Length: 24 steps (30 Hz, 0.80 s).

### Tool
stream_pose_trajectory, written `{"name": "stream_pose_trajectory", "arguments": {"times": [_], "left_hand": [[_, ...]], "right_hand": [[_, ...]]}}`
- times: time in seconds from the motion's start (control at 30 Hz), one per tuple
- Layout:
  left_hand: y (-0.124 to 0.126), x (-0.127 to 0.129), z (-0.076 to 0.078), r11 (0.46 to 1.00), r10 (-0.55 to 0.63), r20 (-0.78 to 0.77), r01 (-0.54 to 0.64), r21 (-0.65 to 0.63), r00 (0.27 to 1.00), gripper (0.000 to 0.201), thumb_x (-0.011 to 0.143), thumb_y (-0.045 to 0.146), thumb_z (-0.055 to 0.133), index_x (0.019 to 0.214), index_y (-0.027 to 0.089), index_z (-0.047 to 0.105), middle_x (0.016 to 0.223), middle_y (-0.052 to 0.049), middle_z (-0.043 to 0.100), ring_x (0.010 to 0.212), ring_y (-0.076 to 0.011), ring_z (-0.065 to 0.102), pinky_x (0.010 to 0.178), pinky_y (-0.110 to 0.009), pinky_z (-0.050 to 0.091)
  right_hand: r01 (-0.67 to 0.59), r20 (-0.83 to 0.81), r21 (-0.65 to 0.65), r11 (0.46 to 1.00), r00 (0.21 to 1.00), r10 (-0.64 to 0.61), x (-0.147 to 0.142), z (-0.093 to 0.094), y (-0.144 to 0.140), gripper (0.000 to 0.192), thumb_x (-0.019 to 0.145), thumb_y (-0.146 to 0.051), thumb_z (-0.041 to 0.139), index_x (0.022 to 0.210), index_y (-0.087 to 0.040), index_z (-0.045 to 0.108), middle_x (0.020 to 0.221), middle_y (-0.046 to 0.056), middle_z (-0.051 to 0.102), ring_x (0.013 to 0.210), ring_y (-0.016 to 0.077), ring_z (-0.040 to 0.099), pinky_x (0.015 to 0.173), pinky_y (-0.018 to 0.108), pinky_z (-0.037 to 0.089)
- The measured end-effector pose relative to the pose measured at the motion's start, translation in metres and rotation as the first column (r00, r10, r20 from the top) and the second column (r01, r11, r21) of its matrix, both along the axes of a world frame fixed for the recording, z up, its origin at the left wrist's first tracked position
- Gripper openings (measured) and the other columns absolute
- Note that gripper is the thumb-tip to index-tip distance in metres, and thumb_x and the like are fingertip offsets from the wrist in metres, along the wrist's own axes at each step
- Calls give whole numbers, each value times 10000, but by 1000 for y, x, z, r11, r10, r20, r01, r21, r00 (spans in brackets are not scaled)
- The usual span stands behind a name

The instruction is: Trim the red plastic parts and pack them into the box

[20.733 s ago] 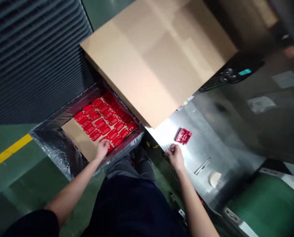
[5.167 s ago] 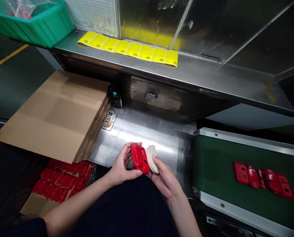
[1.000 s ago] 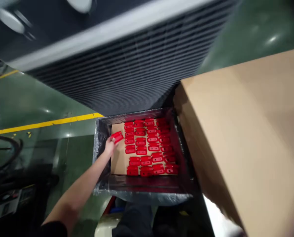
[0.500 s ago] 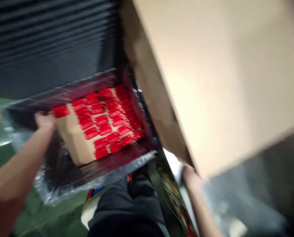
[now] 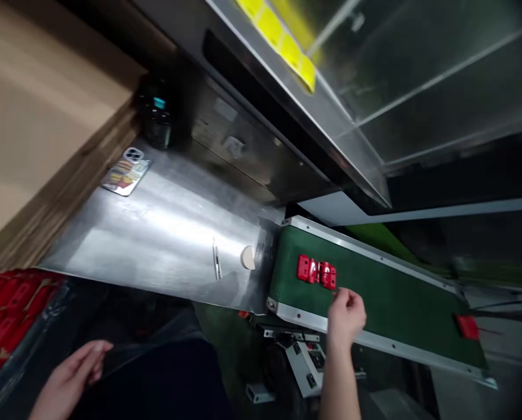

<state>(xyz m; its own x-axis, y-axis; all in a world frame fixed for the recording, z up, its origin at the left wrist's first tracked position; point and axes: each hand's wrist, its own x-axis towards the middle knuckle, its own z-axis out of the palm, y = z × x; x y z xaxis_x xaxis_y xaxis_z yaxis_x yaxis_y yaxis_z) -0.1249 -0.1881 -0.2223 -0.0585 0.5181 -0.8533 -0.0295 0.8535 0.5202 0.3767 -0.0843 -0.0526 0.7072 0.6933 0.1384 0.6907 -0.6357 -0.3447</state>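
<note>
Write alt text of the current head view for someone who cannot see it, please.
A bare right hand is over a green conveyor belt, beside glossy red moulded pieces; the bare left hand is in the lower left. On the grey metal table lie a slim pen-like tool, a cream rounded pad and a patterned phone.

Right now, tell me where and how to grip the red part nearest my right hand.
Probably best by the end block nearest your right hand, pinched across its sides from above and the near edge of the green belt. The red part lies flat there; its middle looks narrow and gapped, a likely weaker hold.
</note>
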Motion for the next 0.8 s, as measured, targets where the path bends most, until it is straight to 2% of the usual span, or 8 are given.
{"name": "stream_pose_trajectory", "arguments": {"times": [0.07, 0.13, 0.2, 0.3, 0.43, 0.53, 0.63, 0.8], "left_hand": [[18, 43, 6, 990, -109, 5, 108, 88, 994, 771, 488, 974, 694, 842, 290, 739, 563, 49, 597, 606, -202, 581, 612, -337, 507], [48, 91, 18, 953, -255, 75, 238, 187, 964, 721, 613, 895, 718, 934, 250, 746, 668, 15, 636, 679, -219, 604, 688, -355, 513], [78, 135, 34, 905, -383, 141, 341, 256, 913, 654, 719, 827, 706, 977, 227, 727, 754, -3, 638, 745, -228, 606, 744, -362, 507], [108, 188, 57, 852, -493, 219, 417, 316, 842, 535, 812, 715, 709, 1013, 218, 716, 826, -8, 629, 812, -224, 593, 801, -354, 478], [115, 229, 67, 843, -514, 272, 421, 334, 814, 413, 830, 597, 753, 965, 208, 713, 796, 12, 606, 776, -195, 578, 781, -334, 461], [111, 247, 68, 857, -498, 332, 396, 330, 801, 351, 822, 526, 788, 926, 198, 715, 755, 23, 582, 725, -173, 568, 728, -316, 465], [114, 258, 74, 864, -493, 423, 370, 343, 760, 325, 813, 440, 834, 1007, 191, 758, 801, 2, 633, 720, -157, 597, 738, -310, 493], [144, 246, 97, 890, -430, 597, 208, 405, 678, 923, 600, 453, 991, 1424, 284, 611, 1362, -113, 673, 1227, -308, 658, 1007, -412, 543]], "right_hand": [[88, 17, -64, 994, 996, -87, 86, 2, 2, 319, 1035, -491, 572, 1014, -185, 658, 921, 15, 674, 765, 156, 633, 754, 356, 562], [73, -4, -136, 988, 997, -75, 142, -8, 11, 288, 999, -457, 649, 1047, -174, 673, 998, 32, 696, 858, 182, 667, 825, 399, 576], [-17, -33, -178, 984, 999, 11, 171, -22, 21, 309, 981, -429, 676, 1154, -173, 671, 1175, 72, 692, 1047, 237, 670, 955, 480, 555], [-241, -112, -201, 950, 969, 222, 181, -33, 29, 411, 944, -391, 711, 1305, -205, 641, 1411, 103, 608, 1311, 313, 555, 1127, 581, 430], [-466, -287, -155, 871, 865, 412, 170, -29, 23, 325, 915, -398, 682, 1186, -226, 736, 1255, 86, 686, 1240, 297, 590, 1112, 540, 433], [-461, -365, -65, 885, 837, 409, 147, -21, 19, 326, 954, -475, 572, 960, -229, 785, 1067, 98, 713, 1086, 305, 640, 1010, 506, 475], [-436, -475, 64, 898, 778, 411, 101, -10, 18, 373, 973, -534, 559, 921, -245, 788, 1028, 94, 707, 1025, 291, 651, 927, 447, 503], [-404, -687, 252, 879, 565, 457, -10, 7, 33, 401, 974, -572, 590, 865, -239, 786, 925, 60, 692, 870, 224, 663, 803, 348, 530]]}}
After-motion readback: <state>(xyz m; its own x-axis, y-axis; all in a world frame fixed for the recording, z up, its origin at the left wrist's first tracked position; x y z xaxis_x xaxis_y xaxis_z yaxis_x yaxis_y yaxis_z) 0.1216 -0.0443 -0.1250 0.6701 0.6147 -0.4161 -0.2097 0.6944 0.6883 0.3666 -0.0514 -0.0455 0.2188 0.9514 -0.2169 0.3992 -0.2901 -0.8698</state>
